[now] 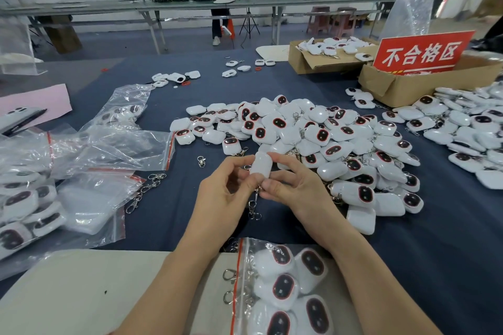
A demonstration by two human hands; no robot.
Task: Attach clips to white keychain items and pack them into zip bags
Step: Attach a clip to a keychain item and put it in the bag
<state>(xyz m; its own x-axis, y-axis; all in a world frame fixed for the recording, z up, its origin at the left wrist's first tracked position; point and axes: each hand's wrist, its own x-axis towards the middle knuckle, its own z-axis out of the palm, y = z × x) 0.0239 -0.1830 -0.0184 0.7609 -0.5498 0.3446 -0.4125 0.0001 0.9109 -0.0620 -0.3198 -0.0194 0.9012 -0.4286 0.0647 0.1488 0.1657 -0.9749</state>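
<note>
Both my hands hold one white keychain item (260,165) upright above the dark table. My left hand (226,193) pinches it from the left; my right hand (294,185) grips its lower right side. A metal clip (253,205) hangs from its bottom between my hands. A large pile of white keychain items (313,139) with dark oval faces lies just behind and to the right. Loose clips (147,190) lie on the cloth to the left. A zip bag (283,288) with several white items sits near me, under my forearms.
Empty and filled zip bags (89,149) cover the left side. Two cardboard boxes (402,87) stand at the back right, one with a red sign (422,53). More white items (473,128) lie at the far right. A person sits at a far bench (216,3).
</note>
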